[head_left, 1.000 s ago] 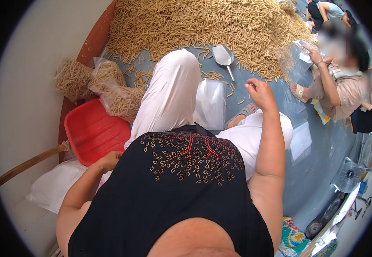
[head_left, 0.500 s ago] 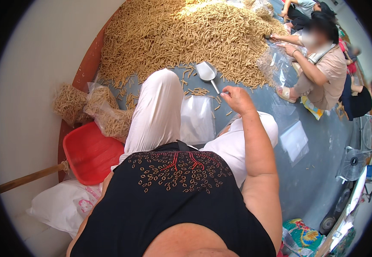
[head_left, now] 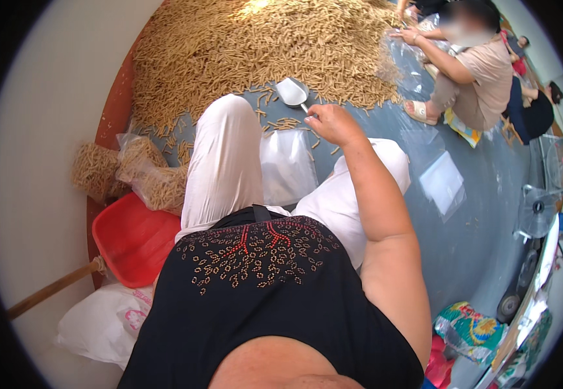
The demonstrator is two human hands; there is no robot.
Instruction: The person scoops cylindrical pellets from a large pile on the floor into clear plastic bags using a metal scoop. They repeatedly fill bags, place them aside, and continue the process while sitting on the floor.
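My right hand (head_left: pixel 317 117) reaches past my bent legs to the metal scoop (head_left: pixel 292 92), its fingers closed on the handle. The scoop lies at the edge of a large pile of short tan sticks (head_left: pixel 242 45). Between my legs is a stack of clear plastic bags (head_left: pixel 287 167); some loose sticks lie around it. My left hand is out of sight, hidden by my body.
Left are filled bags (head_left: pixel 96 167), a red plastic pan (head_left: pixel 129 236), a wooden pole (head_left: pixel 54 287) and a white sack (head_left: pixel 100 324) by the wall. Right are a seated co-worker (head_left: pixel 476 78), others behind, more empty bags (head_left: pixel 442 181) and fans (head_left: pixel 536 207).
My right hand has moved forward and left onto the scoop's handle. My left hand, earlier visible beside the red pan, has dropped out of sight. The view has shifted slightly.
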